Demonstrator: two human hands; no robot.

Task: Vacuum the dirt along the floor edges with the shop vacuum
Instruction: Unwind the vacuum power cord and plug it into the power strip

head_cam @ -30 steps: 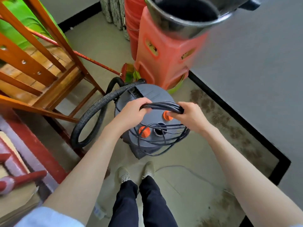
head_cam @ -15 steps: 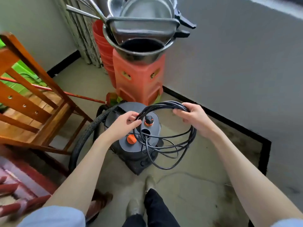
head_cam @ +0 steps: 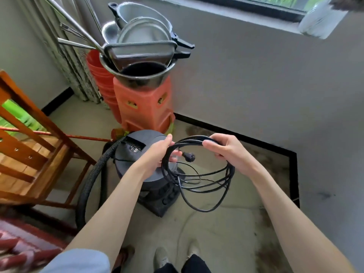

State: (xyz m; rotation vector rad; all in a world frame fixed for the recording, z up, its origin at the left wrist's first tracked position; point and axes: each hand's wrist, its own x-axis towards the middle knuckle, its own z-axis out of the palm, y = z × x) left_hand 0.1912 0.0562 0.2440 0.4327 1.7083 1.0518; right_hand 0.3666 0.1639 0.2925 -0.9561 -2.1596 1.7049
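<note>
Still in prep imo: no vacuuming begun, dirt [head_cam: 264, 160] lies along the wall edge, hose [head_cam: 88, 186] trails on the floor, power cord [head_cam: 199, 174] coiled, plug [head_cam: 189, 157] not in a socket. I've got my right hand [head_cam: 229, 152] curled round the coil's top and my left hand [head_cam: 160, 154] w/ fingers pinching the strand by the plug. Shop vacuum [head_cam: 141, 142] sits on the floor just below and behind the hands; the coil hangs over its front.

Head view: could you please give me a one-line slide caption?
Both hands, left hand and right hand, hold the coiled power cord above the shop vacuum, plug dangling free.
</note>
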